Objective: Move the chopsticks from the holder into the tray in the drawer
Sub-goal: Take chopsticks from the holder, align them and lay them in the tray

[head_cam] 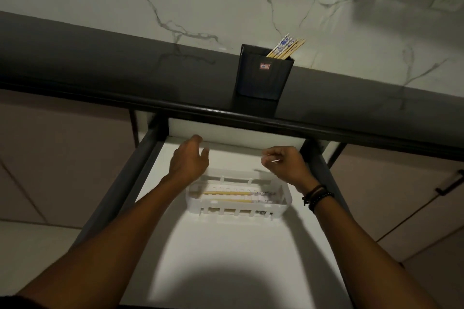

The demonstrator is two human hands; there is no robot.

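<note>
Below both hands, left (189, 158) spread, right (285, 162) curled, chopsticks (231, 195) lie inside the tray (286, 202)

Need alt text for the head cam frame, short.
Two bare hands, left hand and right hand, hover over a white tray with some chopsticks in an open drawer; more chopsticks stand in a black holder on the counter above.

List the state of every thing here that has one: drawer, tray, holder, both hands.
drawer: pulled open below the counter edge.
tray: lying in the drawer, a few chopsticks flat inside.
holder: upright on the counter, chopsticks still leaning out of it.
left hand: open, empty, above the drawer.
right hand: loosely closed; a thin pale sliver shows at the fingers, too small to identify.
</note>
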